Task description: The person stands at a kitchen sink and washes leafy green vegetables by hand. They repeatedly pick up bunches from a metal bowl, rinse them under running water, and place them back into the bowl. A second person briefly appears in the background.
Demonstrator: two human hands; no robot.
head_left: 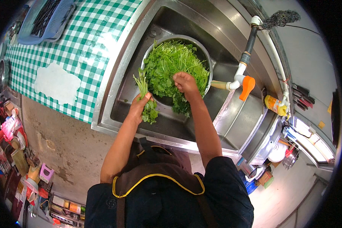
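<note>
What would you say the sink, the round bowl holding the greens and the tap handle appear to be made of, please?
The sink looks like brushed stainless steel: grey, with soft streaky reflections. The bowl seems the same kind of metal, its thin rim catching the light. The tap handle is probably plastic, a solid, glossy orange. The greens are fresh leafy stems.

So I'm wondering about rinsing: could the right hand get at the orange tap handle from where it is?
Probably yes. The right hand rests on the greens in the metal bowl, and the orange tap handle sits just beyond the bowl's rim with nothing between them.
</note>
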